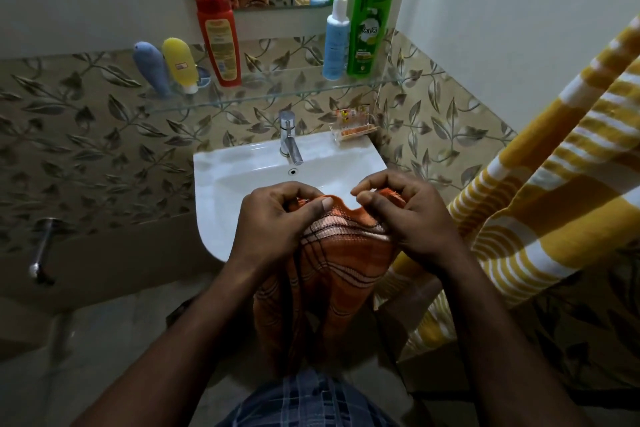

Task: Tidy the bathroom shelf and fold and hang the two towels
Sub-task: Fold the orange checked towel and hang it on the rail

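A yellow-and-white striped towel [540,204] hangs at the right wall, just beside the white washbasin [228,184]. In front of the basin an orange checked towel [332,274] droops from both hands. The left hand [273,215] and right hand [415,211], close together, each pinch its top edge between thumb and curled fingers. Above, the glass shelf [277,94] carries a green Vatika bottle [369,28], a red bottle [220,42] and a yellow tube [180,64].

we record one clear glass wall shelf [277,88]. standing on it, left to right: grey-blue plastic tube [152,68], yellow plastic tube [180,62], red flip-top bottle [219,42]; well apart, pale blue pump bottle [336,36] just beside green pump bottle [369,28]. below, white ceramic basin [221,172]: chrome tap [289,140], clear plastic box [349,130] at its back right corner.
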Available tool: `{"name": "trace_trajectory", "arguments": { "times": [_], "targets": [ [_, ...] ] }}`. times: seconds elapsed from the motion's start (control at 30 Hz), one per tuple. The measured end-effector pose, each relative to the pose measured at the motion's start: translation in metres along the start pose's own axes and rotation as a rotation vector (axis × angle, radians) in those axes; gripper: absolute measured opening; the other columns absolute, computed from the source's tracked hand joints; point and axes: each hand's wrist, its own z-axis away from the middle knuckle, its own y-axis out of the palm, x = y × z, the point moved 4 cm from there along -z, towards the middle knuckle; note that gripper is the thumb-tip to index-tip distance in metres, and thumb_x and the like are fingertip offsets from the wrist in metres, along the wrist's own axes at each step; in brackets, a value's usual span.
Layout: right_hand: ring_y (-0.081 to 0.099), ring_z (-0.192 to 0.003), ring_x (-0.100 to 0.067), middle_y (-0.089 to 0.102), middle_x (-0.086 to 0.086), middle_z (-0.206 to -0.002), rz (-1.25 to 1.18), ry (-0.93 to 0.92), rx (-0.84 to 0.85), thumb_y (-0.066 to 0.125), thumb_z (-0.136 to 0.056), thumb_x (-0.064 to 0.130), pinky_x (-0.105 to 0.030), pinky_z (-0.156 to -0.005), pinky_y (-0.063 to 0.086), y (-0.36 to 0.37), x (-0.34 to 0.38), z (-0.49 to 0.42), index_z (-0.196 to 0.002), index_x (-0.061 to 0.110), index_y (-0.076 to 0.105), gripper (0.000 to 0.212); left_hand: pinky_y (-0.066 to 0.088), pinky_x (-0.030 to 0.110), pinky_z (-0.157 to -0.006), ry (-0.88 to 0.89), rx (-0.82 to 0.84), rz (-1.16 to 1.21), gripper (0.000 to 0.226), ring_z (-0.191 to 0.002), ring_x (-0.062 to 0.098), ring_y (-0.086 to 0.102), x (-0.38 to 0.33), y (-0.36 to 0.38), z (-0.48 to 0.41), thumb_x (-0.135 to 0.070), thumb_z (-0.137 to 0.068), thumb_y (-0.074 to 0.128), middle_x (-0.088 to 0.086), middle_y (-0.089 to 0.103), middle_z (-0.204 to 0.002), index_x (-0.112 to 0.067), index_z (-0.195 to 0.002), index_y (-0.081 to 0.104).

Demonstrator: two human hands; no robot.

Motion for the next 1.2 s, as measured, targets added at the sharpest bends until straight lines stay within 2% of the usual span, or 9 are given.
{"name": "trace_trajectory", "arguments": {
  "times": [0.13, 0.27, 0.47, 0.6, 0.7, 0.87, 0.93, 1.07, 1.2],
  "targets": [
    [0.067, -0.076, -0.007, 0.073, 0.016, -0.084, 0.25, 0.009, 0.126, 0.088, -0.068, 0.057, -0.032, -0.071, 0.058, 0.0, 0.003, -0.002, -0.106, 0.032, 0.079, 0.047, 0.047, 0.018, -0.055, 0.009, -0.01, -0.032, 0.008, -0.058, 0.001, 0.062, -0.006, 0.008, 0.0, -0.031, -0.085, 0.085, -0.016, 0.071, -0.067, -0.024, -0.085, 0.082],
    [0.072, -0.075, -0.008, 0.077, 0.009, -0.081, 0.286, -0.094, 0.038, 0.084, -0.087, 0.029, -0.037, -0.072, 0.06, -0.011, 0.011, -0.009, -0.089, 0.019, 0.081, 0.011, 0.056, 0.044, -0.065, -0.055, 0.092, 0.039, 0.017, -0.07, 0.026, 0.07, -0.001, 0.011, -0.004, -0.039, -0.08, 0.088, 0.004, 0.075, -0.076, -0.026, -0.081, 0.077],
    [0.062, -0.072, 0.012, 0.066, 0.022, -0.077, 0.374, -0.149, -0.351, 0.075, -0.094, 0.019, -0.005, -0.066, 0.043, -0.045, 0.011, -0.019, -0.085, 0.025, 0.071, 0.012, 0.051, 0.024, -0.067, -0.139, 0.261, 0.08, 0.011, -0.072, 0.009, 0.07, 0.014, 0.008, 0.012, -0.028, -0.091, 0.079, -0.003, 0.073, -0.075, -0.021, -0.083, 0.075],
    [0.058, -0.072, -0.005, 0.065, 0.012, -0.078, 0.492, -0.076, -0.523, 0.066, -0.099, 0.028, -0.033, -0.071, 0.054, -0.061, 0.002, -0.024, -0.092, 0.019, 0.073, 0.014, 0.055, 0.028, -0.071, -0.223, 0.103, 0.192, 0.006, -0.076, 0.012, 0.072, 0.027, -0.005, 0.019, -0.017, -0.096, 0.072, 0.003, 0.076, -0.083, -0.013, -0.091, 0.075],
    [0.062, -0.077, -0.006, 0.069, 0.01, -0.086, 0.461, -0.097, -0.409, 0.059, -0.101, 0.031, -0.037, -0.072, 0.055, -0.028, 0.015, -0.023, -0.105, 0.022, 0.075, 0.019, 0.055, 0.028, -0.074, -0.158, 0.037, 0.252, 0.012, -0.08, 0.012, 0.071, 0.027, -0.028, 0.012, -0.012, -0.097, 0.071, -0.002, 0.077, -0.087, -0.021, -0.092, 0.077],
    [0.063, -0.072, 0.0, 0.075, 0.011, -0.087, 0.522, -0.181, 0.092, 0.073, -0.083, 0.058, -0.025, -0.067, 0.053, 0.022, 0.015, -0.005, -0.129, 0.038, 0.069, 0.05, 0.061, 0.045, -0.08, 0.022, 0.14, 0.085, 0.011, -0.084, 0.021, 0.077, 0.0, -0.003, 0.006, -0.025, -0.097, 0.071, -0.002, 0.08, -0.09, -0.026, -0.099, 0.081],
    [0.066, -0.079, 0.001, 0.076, 0.012, -0.092, 0.503, -0.16, 0.192, 0.078, -0.078, 0.059, -0.023, -0.07, 0.052, 0.033, 0.012, -0.001, -0.124, 0.033, 0.071, 0.054, 0.061, 0.043, -0.078, 0.079, 0.17, 0.081, 0.01, -0.085, 0.017, 0.076, -0.009, 0.001, 0.004, -0.023, -0.097, 0.071, -0.005, 0.079, -0.089, -0.022, -0.099, 0.081],
    [0.065, -0.077, 0.002, 0.072, 0.013, -0.081, 0.323, -0.065, 0.27, 0.084, -0.086, 0.032, -0.017, -0.066, 0.045, 0.049, 0.015, 0.009, -0.101, 0.023, 0.078, 0.019, 0.06, 0.048, -0.077, 0.162, 0.242, 0.14, 0.008, -0.085, 0.019, 0.075, -0.011, -0.007, 0.013, -0.022, -0.097, 0.069, 0.001, 0.077, -0.088, -0.017, -0.1, 0.076],
    [0.067, -0.077, -0.013, 0.072, 0.004, -0.081, 0.291, -0.056, 0.166, 0.074, -0.087, 0.042, -0.042, -0.069, 0.053, 0.053, 0.021, 0.023, -0.085, 0.024, 0.071, 0.018, 0.056, 0.048, -0.07, 0.107, 0.287, 0.174, 0.021, -0.076, 0.021, 0.068, 0.003, -0.02, 0.022, -0.041, -0.092, 0.073, 0.002, 0.069, -0.087, -0.028, -0.104, 0.063]
  ]
}}
